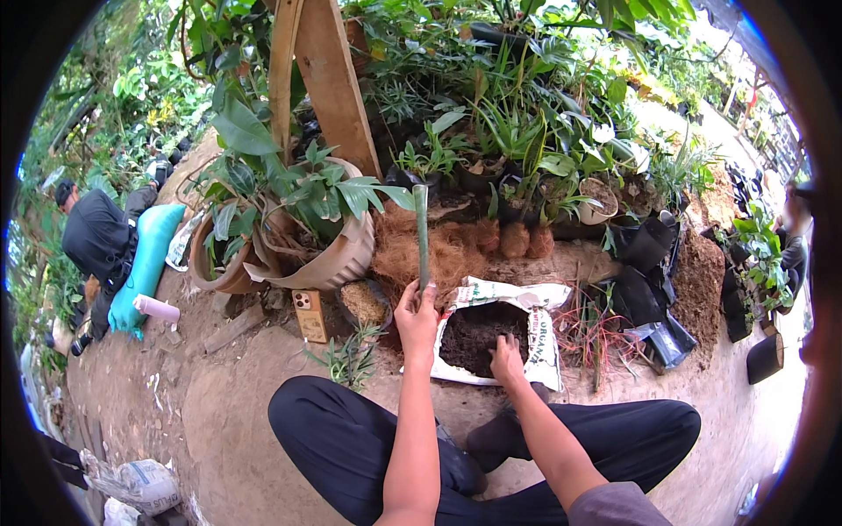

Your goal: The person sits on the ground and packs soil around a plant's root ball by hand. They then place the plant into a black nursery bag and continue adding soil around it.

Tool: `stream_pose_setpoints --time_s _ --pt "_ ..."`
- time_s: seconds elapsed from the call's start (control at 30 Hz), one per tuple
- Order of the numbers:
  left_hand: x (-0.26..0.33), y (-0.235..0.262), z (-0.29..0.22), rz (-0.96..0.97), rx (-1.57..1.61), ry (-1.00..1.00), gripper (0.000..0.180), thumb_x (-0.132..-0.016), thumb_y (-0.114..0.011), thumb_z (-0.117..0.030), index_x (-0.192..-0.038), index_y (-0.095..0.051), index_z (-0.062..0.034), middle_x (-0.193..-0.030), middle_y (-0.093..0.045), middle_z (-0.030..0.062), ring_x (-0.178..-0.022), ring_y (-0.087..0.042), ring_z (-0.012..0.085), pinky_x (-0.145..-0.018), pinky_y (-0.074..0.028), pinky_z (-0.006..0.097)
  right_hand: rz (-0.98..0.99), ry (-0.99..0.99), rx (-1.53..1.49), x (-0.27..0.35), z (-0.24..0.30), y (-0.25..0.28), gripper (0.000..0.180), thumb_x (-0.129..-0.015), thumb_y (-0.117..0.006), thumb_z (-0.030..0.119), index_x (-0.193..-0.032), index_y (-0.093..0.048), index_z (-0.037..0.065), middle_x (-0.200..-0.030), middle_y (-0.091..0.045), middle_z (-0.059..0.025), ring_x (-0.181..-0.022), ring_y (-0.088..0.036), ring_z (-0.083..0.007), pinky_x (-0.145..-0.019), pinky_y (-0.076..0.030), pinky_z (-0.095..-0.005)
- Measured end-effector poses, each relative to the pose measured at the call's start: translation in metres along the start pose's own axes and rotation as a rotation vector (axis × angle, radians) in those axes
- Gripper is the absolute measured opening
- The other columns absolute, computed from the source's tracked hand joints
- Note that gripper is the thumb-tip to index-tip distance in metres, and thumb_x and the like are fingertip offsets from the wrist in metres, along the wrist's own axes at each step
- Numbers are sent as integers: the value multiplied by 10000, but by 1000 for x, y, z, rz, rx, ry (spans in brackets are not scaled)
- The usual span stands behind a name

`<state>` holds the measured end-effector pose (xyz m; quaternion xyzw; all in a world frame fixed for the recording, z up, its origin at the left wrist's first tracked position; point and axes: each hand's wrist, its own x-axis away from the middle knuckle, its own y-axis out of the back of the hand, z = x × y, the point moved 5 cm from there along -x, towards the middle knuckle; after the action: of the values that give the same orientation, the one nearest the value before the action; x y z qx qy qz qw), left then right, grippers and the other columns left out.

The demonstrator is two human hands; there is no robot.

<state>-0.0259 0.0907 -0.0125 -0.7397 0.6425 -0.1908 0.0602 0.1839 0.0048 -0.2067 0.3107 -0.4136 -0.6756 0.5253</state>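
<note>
My left hand [417, 317] is closed around the lower end of a long, straight green stem-like piece [422, 230], held upright with its pale top uppermost. It could be a plant cutting or a tube; I cannot tell which. My right hand [506, 358] reaches into an opened white sack [545, 337] lying flat before my crossed legs. Its fingers are curled at the dark soil [469, 340] inside, and the fingertips are partly hidden. Brown coconut fibre [408, 254] is heaped just beyond the sack.
A large pot [351, 254] of leafy plants stands left, beside a phone [309, 316] and a small bowl [363, 302]. Cut leaves [351, 358] lie near my knee. Black plastic bags [649, 298] and red stems [596, 337] are right. A person [96, 232] crouches far left.
</note>
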Motion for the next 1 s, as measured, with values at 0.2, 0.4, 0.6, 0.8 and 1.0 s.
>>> stream_pose_setpoints --time_s 0.2,0.4,0.6,0.8,1.0 --pt "-3 1 0 -7 -7 -25 224 -951 -632 -163 -1095 -636 9 -689 -465 -67 -556 -372 16 -487 -301 219 -176 -221 -452 -27 -33 6 85 -879 -605 39 -922 -664 -4 -803 -684 -176 -735 -658 -342 -699 -507 -412" --pt "-2 -3 4 10 -27 -27 245 -951 -634 -170 -1107 -635 18 -694 -469 -62 -572 -381 22 -494 -310 227 10 -413 -884 -44 -24 19 146 -965 -514 52 -939 -655 24 -717 -585 -11 -612 -517 -99 -537 -390 -259" --pt "1 -10 5 19 0 -4 245 -955 -628 -163 -1120 -627 18 -708 -476 -61 -564 -376 20 -488 -312 229 -78 -285 -483 -53 -15 27 217 -927 -603 164 -951 -617 -52 -905 -680 -249 -919 -674 -375 -784 -514 -433" --pt "0 -6 1 13 38 -6 239 -954 -633 -158 -1119 -623 14 -702 -466 -65 -550 -371 16 -475 -294 221 31 -121 -93 -50 18 5 521 -862 -694 375 -1063 -547 -82 -1130 -580 -306 -1074 -577 -456 -900 -495 -491" --pt "-1 -3 1 -7 62 19 219 -949 -637 -156 -1102 -634 1 -680 -455 -70 -535 -364 13 -466 -279 216 155 -3 86 -52 28 -21 232 -863 -641 154 -1021 -593 -10 -1119 -599 -233 -1047 -595 -418 -848 -526 -487"
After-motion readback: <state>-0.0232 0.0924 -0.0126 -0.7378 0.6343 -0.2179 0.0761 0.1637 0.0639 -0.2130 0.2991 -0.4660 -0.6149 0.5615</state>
